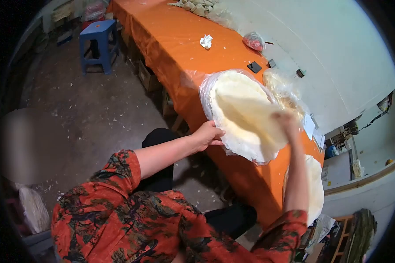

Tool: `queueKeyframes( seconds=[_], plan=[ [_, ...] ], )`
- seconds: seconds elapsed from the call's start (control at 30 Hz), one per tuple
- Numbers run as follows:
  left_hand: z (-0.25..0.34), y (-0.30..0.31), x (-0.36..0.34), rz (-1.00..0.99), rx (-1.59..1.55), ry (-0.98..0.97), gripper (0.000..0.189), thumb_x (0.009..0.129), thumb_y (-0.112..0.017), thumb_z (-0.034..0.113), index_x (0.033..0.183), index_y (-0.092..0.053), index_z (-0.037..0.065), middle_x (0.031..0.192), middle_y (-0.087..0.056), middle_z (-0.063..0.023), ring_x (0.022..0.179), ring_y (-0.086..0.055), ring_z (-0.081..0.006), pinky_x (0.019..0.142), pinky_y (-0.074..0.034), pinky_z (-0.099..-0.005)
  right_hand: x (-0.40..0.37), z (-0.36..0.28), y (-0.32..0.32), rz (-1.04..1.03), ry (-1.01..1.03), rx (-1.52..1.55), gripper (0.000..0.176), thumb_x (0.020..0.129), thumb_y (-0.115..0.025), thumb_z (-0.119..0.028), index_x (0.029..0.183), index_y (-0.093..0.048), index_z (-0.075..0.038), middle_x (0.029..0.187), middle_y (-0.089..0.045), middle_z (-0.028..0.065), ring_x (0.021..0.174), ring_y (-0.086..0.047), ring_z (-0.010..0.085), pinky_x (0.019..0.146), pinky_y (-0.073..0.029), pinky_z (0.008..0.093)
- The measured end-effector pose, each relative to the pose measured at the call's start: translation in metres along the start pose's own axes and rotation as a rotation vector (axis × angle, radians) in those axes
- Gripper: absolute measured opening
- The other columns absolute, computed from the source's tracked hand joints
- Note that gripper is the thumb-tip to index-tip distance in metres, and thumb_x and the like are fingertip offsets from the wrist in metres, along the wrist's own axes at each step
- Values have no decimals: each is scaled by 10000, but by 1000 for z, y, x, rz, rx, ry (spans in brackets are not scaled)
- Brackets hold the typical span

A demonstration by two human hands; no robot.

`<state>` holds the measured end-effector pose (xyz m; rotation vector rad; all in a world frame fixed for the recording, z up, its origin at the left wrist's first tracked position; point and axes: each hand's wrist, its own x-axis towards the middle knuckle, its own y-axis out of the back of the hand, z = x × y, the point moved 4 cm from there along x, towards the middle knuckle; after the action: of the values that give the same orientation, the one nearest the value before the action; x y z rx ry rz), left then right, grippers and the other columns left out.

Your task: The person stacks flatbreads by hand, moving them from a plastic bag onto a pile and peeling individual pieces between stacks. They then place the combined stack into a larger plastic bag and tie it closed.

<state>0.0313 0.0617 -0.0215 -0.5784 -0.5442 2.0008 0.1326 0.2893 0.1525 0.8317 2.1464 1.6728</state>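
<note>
A stack of large, thin, pale round sheets (237, 94) lies in clear plastic on the orange-covered table (175, 39). At the stack's near left edge, my left hand (208, 135) has its thumb on top and its fingers below, gripping the rim. My right hand (286, 122), smeared by motion, is at the right side of a sheet whose right part is lifted and blurred. Its fingers cannot be made out clearly. Beside my right forearm, another pale round sheet (315, 188) lies near the table's right end.
A blue stool (98, 44) stands on the floor at the upper left. On the table are crumpled white paper (206, 41), a black flat object (254, 67), a red bagged item (254, 41) and plastic bags (281, 85) along the wall.
</note>
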Motion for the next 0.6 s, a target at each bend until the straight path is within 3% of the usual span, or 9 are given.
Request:
queueKeyframes(
  seconds=[0.03, 0.07, 0.13, 0.23, 0.3, 0.37, 0.47, 0.53, 0.6],
  plan=[
    [1, -2, 2, 3, 6, 0, 344, 873, -518, 73, 1216, -490, 86, 1087, -616, -61, 915, -631, -171, 782, -540, -341, 24, -3, 38, 91, 152, 44, 230, 828, -532, -184, 932, -703, -72, 833, -687, 71, 713, -625, 142, 677, -502, 288],
    [0, -1, 6, 58, 6, 11, 341, 877, -508, 69, 1217, -491, 92, 1091, -615, -61, 922, -627, -169, 783, -535, -338, 40, 5, 69, 121, 120, 447, 201, 815, -540, -96, 927, -692, -26, 842, -683, 45, 697, -615, 126, 638, -499, 266],
    [0, 0, 7, 111, 6, 21, 338, 881, -497, 65, 1217, -493, 98, 1094, -614, -60, 928, -623, -168, 785, -531, -336, 43, -13, 118, 253, 378, 649, 275, 802, -457, 55, 970, -673, 25, 878, -683, 38, 745, -613, 109, 697, -490, 236],
    [1, 0, 7, 94, -42, 17, 319, 890, -475, 61, 1208, -492, 79, 1100, -612, -65, 950, -617, -170, 800, -523, -342, 24, -21, 114, 376, 416, 458, 259, 832, -476, 46, 1015, -659, 41, 932, -691, 67, 872, -634, 138, 818, -483, 259],
    [-2, 1, 6, 105, -50, 40, 301, 898, -470, 67, 1199, -484, 63, 1110, -609, -72, 960, -618, -179, 790, -526, -345, 0, -17, 68, 417, 421, 267, 215, 832, -518, 22, 987, -667, 22, 879, -688, 53, 808, -616, 129, 765, -478, 262],
    [-2, 0, 2, 113, -53, 46, 295, 906, -468, 82, 1201, -480, 62, 1108, -611, -73, 957, -621, -183, 788, -527, -350, -17, -11, 11, 274, 366, 305, 178, 823, -545, 7, 952, -667, 15, 817, -671, 55, 746, -585, 130, 715, -469, 278],
    [-1, 2, 3, 115, -58, 50, 284, 924, -456, 121, 1201, -473, 61, 1105, -614, -77, 947, -630, -196, 787, -528, -359, -9, -6, -13, 132, 209, 90, 127, 791, -586, -36, 870, -679, 0, 755, -649, 59, 714, -570, 133, 671, -461, 270],
    [0, 1, 7, 109, -68, 47, 280, 934, -446, 143, 1201, -472, 61, 1104, -615, -80, 941, -634, -205, 788, -528, -364, 32, 4, 20, 120, 276, 185, 180, 751, -553, -52, 867, -688, -26, 759, -667, 144, 704, -627, 226, 684, -481, 348],
    [-1, 2, 8, 151, -94, 42, 294, 951, -423, 186, 1213, -469, 62, 1107, -617, -89, 921, -643, -215, 790, -529, -370, 82, 12, 93, 312, 286, 169, 190, 739, -546, -103, 813, -693, -8, 699, -638, 59, 643, -559, 131, 614, -457, 287]
  ],
)
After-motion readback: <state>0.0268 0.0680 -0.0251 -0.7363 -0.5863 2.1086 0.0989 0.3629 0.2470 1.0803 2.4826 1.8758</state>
